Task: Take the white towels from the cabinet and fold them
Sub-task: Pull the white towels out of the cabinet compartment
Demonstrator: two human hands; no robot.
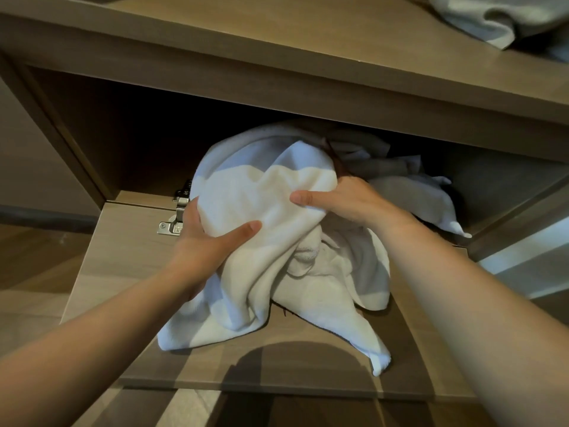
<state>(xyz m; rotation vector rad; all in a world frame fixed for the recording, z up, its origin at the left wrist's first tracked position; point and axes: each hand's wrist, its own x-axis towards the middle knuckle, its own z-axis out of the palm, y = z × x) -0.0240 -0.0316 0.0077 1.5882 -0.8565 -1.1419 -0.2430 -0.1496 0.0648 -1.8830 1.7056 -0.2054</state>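
Note:
A crumpled bundle of white towels (pixel 271 204) bulges out of the low wooden cabinet (pixel 129 143) and hangs down over its lowered door (pixel 129 266). My left hand (pixel 203 241) grips the bundle from its left side, thumb pressed across the front. My right hand (pixel 348 198) clamps the top right of the same bundle, thumb pointing left. More white towel (pixel 421 198) lies deeper in the compartment on the right, partly in shadow. A loose corner (pixel 378 359) trails onto the door panel.
A metal hinge (pixel 177 217) sits at the door's left inner edge, close to my left hand. The shelf above (pixel 277 41) carries a grey-white cloth (pixel 505 16) at the top right. Wood-pattern floor (pixel 37 272) lies left and below.

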